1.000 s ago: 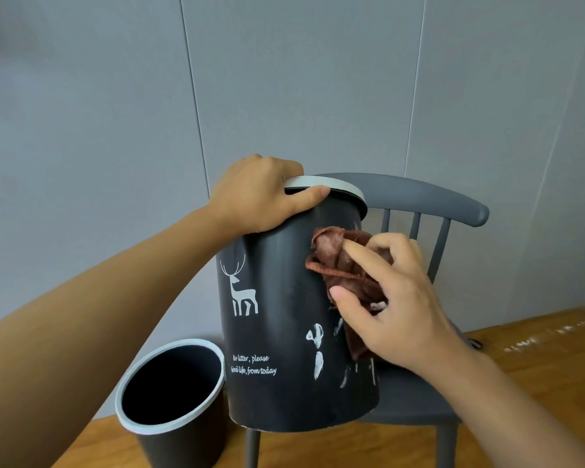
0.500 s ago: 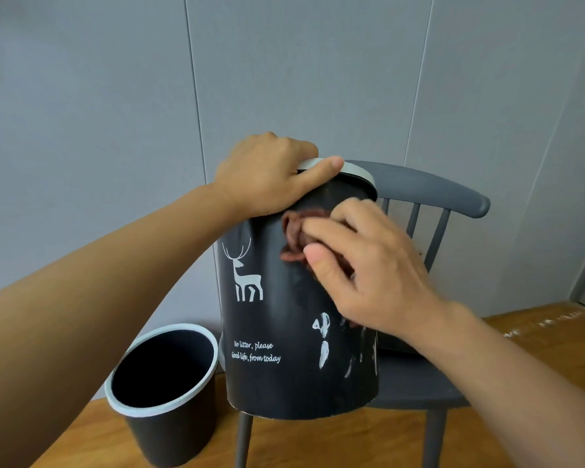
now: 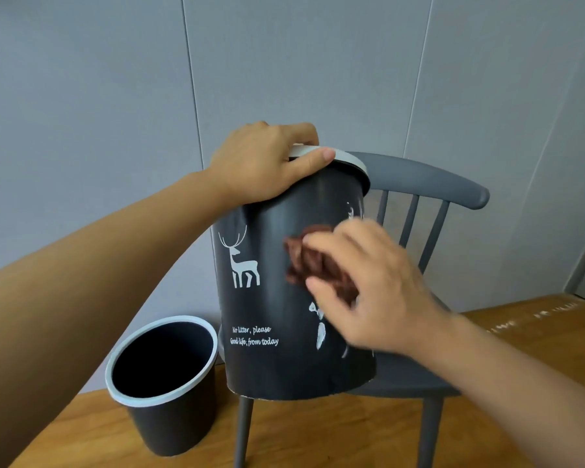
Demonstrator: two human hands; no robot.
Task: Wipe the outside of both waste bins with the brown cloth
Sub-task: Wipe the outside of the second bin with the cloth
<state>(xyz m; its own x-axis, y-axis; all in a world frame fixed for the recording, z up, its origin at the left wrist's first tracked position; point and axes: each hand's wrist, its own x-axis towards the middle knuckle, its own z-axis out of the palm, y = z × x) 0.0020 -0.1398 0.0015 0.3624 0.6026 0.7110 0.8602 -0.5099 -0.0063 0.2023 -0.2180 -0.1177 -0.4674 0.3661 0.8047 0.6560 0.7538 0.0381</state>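
Bin, printed (image 3: 271, 298): dark, stiff-walled, likely light; tilted at the chair (image 3: 419, 380) seat's front edge. Left hand (image 3: 260, 163) grips its pale rim, the sound hold. Right hand (image 3: 368, 285) bunches soft brown cloth (image 3: 304, 261) against its side. Second bin (image 3: 163, 376) stands alongside, untouched.

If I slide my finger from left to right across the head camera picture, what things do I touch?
Small open dark grey bin with a white rim → tall dark grey bin with a white deer print → crumpled brown cloth → right hand → grey wooden chair.
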